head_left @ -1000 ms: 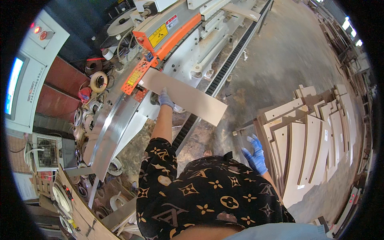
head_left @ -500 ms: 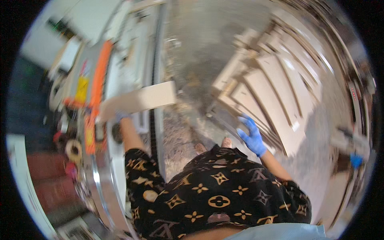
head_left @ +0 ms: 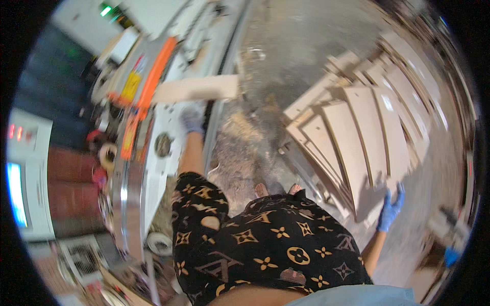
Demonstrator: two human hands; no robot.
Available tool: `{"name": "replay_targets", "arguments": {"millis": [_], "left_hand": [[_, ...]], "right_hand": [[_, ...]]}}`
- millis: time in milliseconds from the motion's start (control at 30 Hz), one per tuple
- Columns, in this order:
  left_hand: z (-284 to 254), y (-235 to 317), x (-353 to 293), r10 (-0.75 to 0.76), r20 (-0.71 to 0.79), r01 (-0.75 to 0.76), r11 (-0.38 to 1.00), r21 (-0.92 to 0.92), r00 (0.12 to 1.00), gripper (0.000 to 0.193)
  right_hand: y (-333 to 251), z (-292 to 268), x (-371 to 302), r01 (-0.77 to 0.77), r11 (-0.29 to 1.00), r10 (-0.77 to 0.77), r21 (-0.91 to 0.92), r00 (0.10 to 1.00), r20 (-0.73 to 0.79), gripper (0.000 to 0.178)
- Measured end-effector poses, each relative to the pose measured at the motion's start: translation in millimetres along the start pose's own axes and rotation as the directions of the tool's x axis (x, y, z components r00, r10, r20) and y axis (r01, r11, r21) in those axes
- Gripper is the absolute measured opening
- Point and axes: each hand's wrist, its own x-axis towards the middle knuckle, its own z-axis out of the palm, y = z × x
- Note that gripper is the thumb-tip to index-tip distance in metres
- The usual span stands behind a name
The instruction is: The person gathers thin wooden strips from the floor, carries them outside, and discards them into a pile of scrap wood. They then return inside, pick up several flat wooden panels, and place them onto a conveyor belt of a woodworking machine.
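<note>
A pale flat board (head_left: 196, 88) lies across the white bed of a long machine (head_left: 176, 120) with an orange guard (head_left: 162, 64). My left hand (head_left: 193, 118), in a light blue glove, is over the bed just on the near side of this board; motion smears its fingers. To the right, several similar boards (head_left: 347, 137) lie fanned out in an overlapping pile. My right hand (head_left: 390, 210), in a blue glove, reaches to the near end of the pile with thumb and fingers apart. Its fingertips are at a board's end; whether they touch it I cannot tell.
The machine's long rail (head_left: 217, 109) runs along my left side. Rolls of tape (head_left: 107, 153) sit beyond the orange guard, and a lit screen (head_left: 17, 194) stands at the far left. Concrete floor (head_left: 275, 56) with dust lies between machine and pile.
My left hand has come away from under the board, which now rests farther along the machine. My right hand has moved right and nearer, to the pile's near end. The view has shifted.
</note>
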Motion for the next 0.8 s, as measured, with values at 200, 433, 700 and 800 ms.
{"name": "replay_targets", "arguments": {"millis": [200, 433, 700, 800], "left_hand": [[-47.5, 125.1, -153.5, -0.035, 0.145, 0.13, -0.271, -0.954, 0.989, 0.017], [-62.6, 199.9, -265.0, 0.164, 0.163, 0.2, -0.244, -0.949, 0.973, 0.028], [-36.8, 245.1, -299.3, 0.45, 0.198, 0.404, -0.425, -0.81, 0.871, 0.029], [-53.1, 274.0, -315.2, 0.362, 0.293, 0.392, -0.239, -0.888, 0.885, 0.032]], "right_hand": [[123.4, 19.6, 104.2, -0.168, 0.979, 0.164, -0.119, 0.986, -0.04, 0.055], [158.5, 22.7, 166.8, -0.349, 0.921, 0.292, 0.173, 0.912, 0.289, 0.049], [118.2, 6.4, 129.5, -0.566, 0.766, 0.456, 0.305, 0.813, 0.363, 0.047], [100.9, -7.9, 116.9, -0.684, 0.526, 0.484, 0.506, 0.73, 0.483, 0.036]]}}
